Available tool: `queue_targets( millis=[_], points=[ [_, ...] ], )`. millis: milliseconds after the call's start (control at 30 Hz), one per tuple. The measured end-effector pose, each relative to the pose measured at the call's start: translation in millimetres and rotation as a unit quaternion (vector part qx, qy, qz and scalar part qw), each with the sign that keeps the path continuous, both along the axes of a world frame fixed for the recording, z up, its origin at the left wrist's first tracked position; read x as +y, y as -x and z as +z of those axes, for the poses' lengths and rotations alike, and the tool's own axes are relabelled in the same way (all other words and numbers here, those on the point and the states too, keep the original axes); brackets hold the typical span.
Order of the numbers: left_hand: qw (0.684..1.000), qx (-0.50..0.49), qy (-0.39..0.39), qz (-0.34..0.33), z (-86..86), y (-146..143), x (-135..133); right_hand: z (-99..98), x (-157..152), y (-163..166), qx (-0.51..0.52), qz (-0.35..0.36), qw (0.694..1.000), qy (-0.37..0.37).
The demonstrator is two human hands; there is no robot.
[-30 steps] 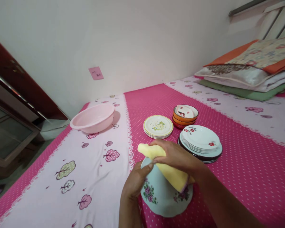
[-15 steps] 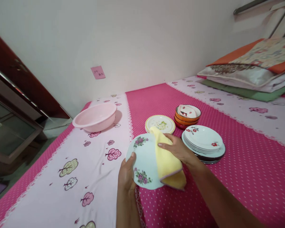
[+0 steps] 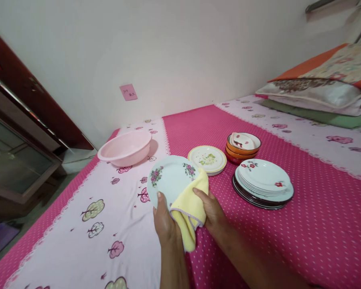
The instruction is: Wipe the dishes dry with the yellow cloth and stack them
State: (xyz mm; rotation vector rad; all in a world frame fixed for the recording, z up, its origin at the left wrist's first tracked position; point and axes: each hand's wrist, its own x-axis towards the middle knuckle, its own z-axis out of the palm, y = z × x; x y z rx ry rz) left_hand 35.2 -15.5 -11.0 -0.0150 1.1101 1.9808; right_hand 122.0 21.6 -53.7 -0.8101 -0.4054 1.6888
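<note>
A pale blue plate [image 3: 171, 176] with purple flower sprays is tilted up above the bed. My left hand [image 3: 165, 218] grips its lower left rim, thumb on the face. Folded over the plate's lower right edge is a yellow cloth [image 3: 192, 200] with a purple hem, its loose end hanging below. My right hand [image 3: 210, 210] pinches the cloth against the rim, fingers partly hidden behind. Just beyond lies a short stack of yellow-rimmed plates [image 3: 207, 158]. To the right sits a taller stack of white and pale blue plates [image 3: 264, 176], the top ones with red flowers.
Orange bowls [image 3: 242, 151] are stacked behind the plates, a small white bowl with a face inside. A pink basin [image 3: 126, 148] stands at the left near the wall. Folded bedding and pillows [image 3: 319, 94] lie at the far right. The bed's left edge drops to the floor.
The plate has turned in my left hand, so its flower sprays now sit along the upper side. My right hand and the cloth have shifted to the lower right rim.
</note>
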Motion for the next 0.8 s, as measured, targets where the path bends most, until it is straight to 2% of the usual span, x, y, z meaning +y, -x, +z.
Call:
queue_targets(
  millis=[100,200,333,433,500,600,800],
  points=[
    [0.997,-0.014,-0.04,-0.07,-2.1,-1,2,2.5,5,-10,-0.04,-0.023,0.999,-0.013],
    [0.987,-0.007,-0.092,-0.132,-3.5,6,4,12.3,20,-38,-0.121,-0.026,0.991,-0.054],
    [0.971,0.035,-0.144,-0.187,-3.2,23,2,26.9,35,-78,-0.222,0.042,0.969,-0.097],
    [0.952,0.068,-0.106,-0.278,-3.5,32,-3,30.5,37,-96,-0.262,0.098,0.953,-0.12],
    [0.945,0.077,-0.066,-0.31,-4.9,34,-5,30.4,36,-99,-0.265,0.122,0.948,-0.126],
    [0.958,0.069,-0.049,-0.275,-7.8,34,-4,31.0,35,-97,-0.242,0.137,0.952,-0.129],
    [0.993,0.038,-0.049,-0.101,-4.1,27,3,31.9,27,-71,-0.117,0.13,0.978,-0.112]
  ],
)
